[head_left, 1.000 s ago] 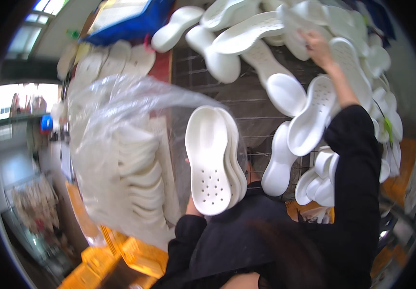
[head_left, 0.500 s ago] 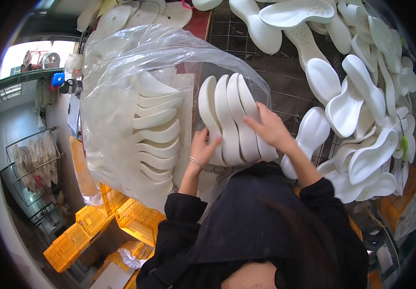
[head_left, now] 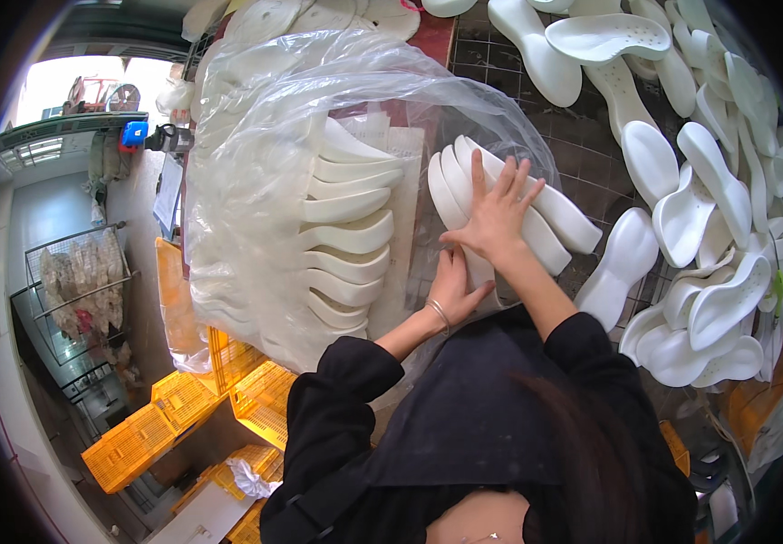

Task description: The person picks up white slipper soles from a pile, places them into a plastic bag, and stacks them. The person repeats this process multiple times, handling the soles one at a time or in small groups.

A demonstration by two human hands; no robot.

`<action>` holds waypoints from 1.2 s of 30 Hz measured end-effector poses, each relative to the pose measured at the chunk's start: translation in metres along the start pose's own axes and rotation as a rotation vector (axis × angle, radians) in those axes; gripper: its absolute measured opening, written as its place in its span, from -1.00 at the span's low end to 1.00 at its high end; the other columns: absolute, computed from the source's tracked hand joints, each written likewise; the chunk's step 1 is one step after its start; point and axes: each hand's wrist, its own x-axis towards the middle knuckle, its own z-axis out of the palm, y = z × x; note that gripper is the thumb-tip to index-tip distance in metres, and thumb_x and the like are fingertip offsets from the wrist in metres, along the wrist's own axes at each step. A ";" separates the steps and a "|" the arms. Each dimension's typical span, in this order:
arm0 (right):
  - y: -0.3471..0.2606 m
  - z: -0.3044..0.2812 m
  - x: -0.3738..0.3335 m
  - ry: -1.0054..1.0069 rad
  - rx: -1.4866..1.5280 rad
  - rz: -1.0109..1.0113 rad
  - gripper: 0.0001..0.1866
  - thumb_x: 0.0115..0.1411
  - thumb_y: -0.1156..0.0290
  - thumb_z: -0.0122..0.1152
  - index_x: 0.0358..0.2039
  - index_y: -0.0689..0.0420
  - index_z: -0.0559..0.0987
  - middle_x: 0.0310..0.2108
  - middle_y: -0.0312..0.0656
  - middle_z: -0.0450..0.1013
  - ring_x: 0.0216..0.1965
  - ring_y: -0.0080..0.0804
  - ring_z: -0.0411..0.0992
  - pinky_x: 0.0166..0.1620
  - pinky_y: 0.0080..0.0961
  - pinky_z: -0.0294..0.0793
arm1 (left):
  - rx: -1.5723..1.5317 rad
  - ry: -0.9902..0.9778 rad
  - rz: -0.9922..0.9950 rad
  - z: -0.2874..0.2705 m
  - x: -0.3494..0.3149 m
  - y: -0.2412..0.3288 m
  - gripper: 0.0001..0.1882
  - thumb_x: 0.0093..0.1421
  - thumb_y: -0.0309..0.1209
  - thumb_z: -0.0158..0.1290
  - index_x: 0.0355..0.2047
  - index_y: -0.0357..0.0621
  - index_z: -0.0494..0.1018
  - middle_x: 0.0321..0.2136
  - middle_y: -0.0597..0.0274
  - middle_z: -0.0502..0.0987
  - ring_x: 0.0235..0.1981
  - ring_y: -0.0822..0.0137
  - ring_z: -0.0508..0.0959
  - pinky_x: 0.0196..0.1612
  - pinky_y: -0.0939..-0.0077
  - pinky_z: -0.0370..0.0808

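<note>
Several white moulded shoe insoles (head_left: pixel 541 238) stand on edge in a short stack, fanned apart and leaning to the right, at the mouth of a clear plastic bag (head_left: pixel 265 91). My right hand (head_left: pixel 497 213) lies across the top of this stack with its fingers spread. At the stack's near end, my left hand (head_left: pixel 453 295) has an insole edge between its fingers and thumb; part of that grip is hidden. Inside the bag, left of my hands, a row of similar white insoles (head_left: pixel 348 236) lies packed on edge.
Loose white insoles (head_left: pixel 681 218) are heaped on the dark gridded table (head_left: pixel 564 150) to the right. Round white pieces (head_left: pixel 319 18) lie beyond the bag. Yellow plastic crates (head_left: pixel 151 417) stand at the lower left. A blue device (head_left: pixel 134 134) is at the left edge of the table.
My right hand has moved from the stack's right side onto its top, fingers spreading. The stacked insoles have fanned and tilted right. My left hand has shifted to their near end.
</note>
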 end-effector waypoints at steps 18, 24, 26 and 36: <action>-0.079 -0.097 0.110 -0.443 0.696 -0.529 0.31 -0.43 -0.29 0.40 0.28 0.19 0.13 -0.06 0.23 0.28 0.03 0.18 0.26 0.11 -0.07 0.21 | -0.140 0.598 0.064 -0.356 0.111 0.064 -0.66 0.07 -0.29 0.21 -0.31 -0.39 0.58 -0.57 0.32 0.55 -0.58 0.47 0.45 -0.48 0.55 0.38; -0.098 -0.076 0.290 -0.599 0.559 -0.420 0.25 -0.42 -0.27 0.43 0.24 0.19 0.21 0.01 0.13 0.37 0.01 -0.11 0.39 0.13 -0.36 0.32 | 0.257 0.952 0.217 -0.351 0.105 0.111 -0.62 0.11 -0.23 0.16 -0.24 -0.35 0.58 -0.60 0.13 0.57 -0.58 0.40 0.50 -0.42 0.47 0.42; -0.105 -0.068 0.318 -0.658 0.459 -0.408 0.26 -0.44 -0.28 0.43 0.23 0.23 0.23 0.02 0.10 0.37 0.03 -0.11 0.38 0.14 -0.27 0.29 | 0.416 0.897 0.232 -0.332 0.117 0.103 -0.57 0.16 -0.21 0.10 -0.14 -0.37 0.52 -0.68 0.06 0.49 -0.61 0.20 0.50 -0.38 0.28 0.44; -0.112 0.090 0.226 -0.043 -0.086 -0.550 -0.21 -0.17 -0.10 0.34 -0.03 0.21 0.41 -0.07 -0.06 0.45 -0.02 -0.14 0.41 0.12 -0.02 0.20 | 0.312 0.599 0.304 -0.190 0.124 0.070 -0.85 0.14 -0.50 0.02 -0.31 -0.30 0.51 -0.50 -0.14 0.52 -0.48 -0.12 0.53 -0.42 0.18 0.43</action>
